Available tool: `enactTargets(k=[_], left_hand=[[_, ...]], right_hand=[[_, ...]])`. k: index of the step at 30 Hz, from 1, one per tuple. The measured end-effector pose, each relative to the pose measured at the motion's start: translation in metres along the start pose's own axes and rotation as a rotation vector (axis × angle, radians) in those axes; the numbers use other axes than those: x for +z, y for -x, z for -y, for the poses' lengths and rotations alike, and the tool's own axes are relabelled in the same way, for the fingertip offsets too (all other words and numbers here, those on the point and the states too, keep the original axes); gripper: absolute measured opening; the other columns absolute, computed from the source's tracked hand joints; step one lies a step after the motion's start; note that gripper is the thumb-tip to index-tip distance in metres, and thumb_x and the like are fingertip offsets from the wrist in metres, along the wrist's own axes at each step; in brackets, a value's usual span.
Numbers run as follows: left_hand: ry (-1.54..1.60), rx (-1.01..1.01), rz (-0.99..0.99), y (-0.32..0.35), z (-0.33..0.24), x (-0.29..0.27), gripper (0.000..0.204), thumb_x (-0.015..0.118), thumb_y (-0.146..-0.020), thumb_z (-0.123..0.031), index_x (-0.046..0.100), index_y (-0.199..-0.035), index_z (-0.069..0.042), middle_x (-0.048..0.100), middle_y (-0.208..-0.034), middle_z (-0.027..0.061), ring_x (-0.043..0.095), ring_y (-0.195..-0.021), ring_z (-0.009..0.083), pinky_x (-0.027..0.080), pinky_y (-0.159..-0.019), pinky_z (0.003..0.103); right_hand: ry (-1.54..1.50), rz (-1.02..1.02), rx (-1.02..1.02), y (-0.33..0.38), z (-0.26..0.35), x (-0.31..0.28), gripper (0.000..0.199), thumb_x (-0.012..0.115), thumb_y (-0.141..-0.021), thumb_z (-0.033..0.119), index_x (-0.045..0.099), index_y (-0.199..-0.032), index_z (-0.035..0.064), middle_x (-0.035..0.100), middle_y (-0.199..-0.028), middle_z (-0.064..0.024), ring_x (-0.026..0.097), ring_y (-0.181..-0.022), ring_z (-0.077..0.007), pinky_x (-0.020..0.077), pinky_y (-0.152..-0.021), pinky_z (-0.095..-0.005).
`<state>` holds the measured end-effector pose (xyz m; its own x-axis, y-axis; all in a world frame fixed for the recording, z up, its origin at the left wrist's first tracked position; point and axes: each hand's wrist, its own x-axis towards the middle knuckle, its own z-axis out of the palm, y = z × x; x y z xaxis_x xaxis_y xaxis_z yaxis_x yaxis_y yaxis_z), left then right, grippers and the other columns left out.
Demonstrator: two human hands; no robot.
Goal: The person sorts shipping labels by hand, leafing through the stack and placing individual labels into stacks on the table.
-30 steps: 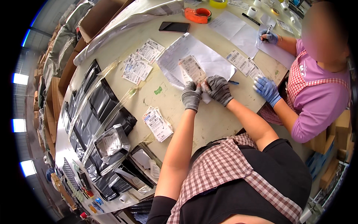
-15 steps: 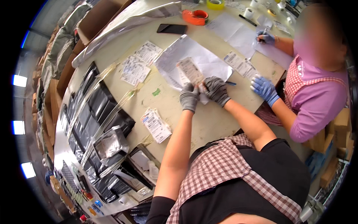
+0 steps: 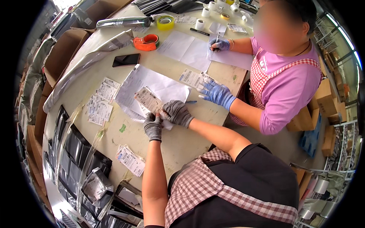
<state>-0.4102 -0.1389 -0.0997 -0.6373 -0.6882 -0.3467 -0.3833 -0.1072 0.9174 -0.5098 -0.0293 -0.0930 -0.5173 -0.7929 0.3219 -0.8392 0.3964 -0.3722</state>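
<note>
A small stack of printed shipping labels [image 3: 148,99] is pinched between my two grey-gloved hands, above white paper sheets [image 3: 142,83] on the table. My left hand [image 3: 153,127] grips its near end with thumb and fingers closed. Beside it, my right hand [image 3: 177,113] is curled on the same end, its fingers partly hidden. Left of the sheets lie loose labels [image 3: 102,103], and nearer me another label pile [image 3: 130,159]. A blue pen [image 3: 191,102] rests just past my right hand.
Across the corner a co-worker in blue gloves holds a pen over paper [image 3: 232,57], the other hand on labels [image 3: 192,78]. A phone [image 3: 126,60], an orange tape dispenser [image 3: 146,42] and yellow tape [image 3: 165,22] lie farther back. Black plastic bags [image 3: 76,148] cover the left side.
My view has swung right, so everything sits farther left and lower in the picture. Both hands still hold the labels. The co-worker's gloved hand near the labels has its fingers spread more.
</note>
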Motion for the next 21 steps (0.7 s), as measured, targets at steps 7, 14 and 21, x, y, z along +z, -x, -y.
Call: enactTargets(k=[7, 14, 21], left_hand=[[-0.014, 0.011, -0.022, 0.001, 0.0, 0.001, 0.016, 0.06, -0.088, -0.015, 0.062, -0.094, 0.0, 0.063, -0.067, 0.0053, 0.053, -0.049, 0.01, 0.042, -0.04, 0.025], [-0.003, 0.021, -0.011, -0.001, 0.005, -0.001, 0.016, 0.061, -0.087, -0.016, 0.061, -0.093, -0.001, 0.063, -0.069, 0.0049, 0.054, -0.052, 0.0102, 0.042, -0.041, 0.025], [0.002, 0.107, -0.006, -0.011, 0.026, -0.007, 0.016, 0.059, -0.086, -0.014, 0.059, -0.079, 0.0, 0.061, -0.063, 0.0069, 0.054, -0.052, 0.0135, 0.043, -0.051, 0.029]], right_hand=[[-0.024, -0.001, 0.0, 0.001, -0.002, 0.002, 0.019, 0.054, -0.079, 0.029, 0.058, -0.079, 0.0096, 0.061, -0.07, -0.0127, 0.059, -0.07, -0.0306, 0.0461, -0.065, -0.0438], [-0.028, -0.019, -0.001, 0.002, -0.002, 0.008, 0.02, 0.056, -0.078, 0.029, 0.058, -0.078, 0.0092, 0.061, -0.07, -0.0133, 0.059, -0.07, -0.031, 0.0462, -0.065, -0.0439], [-0.03, 0.003, -0.032, -0.001, 0.003, 0.011, 0.027, 0.049, -0.086, 0.034, 0.057, -0.077, 0.0089, 0.06, -0.073, -0.0127, 0.058, -0.069, -0.0304, 0.0458, -0.066, -0.0417]])
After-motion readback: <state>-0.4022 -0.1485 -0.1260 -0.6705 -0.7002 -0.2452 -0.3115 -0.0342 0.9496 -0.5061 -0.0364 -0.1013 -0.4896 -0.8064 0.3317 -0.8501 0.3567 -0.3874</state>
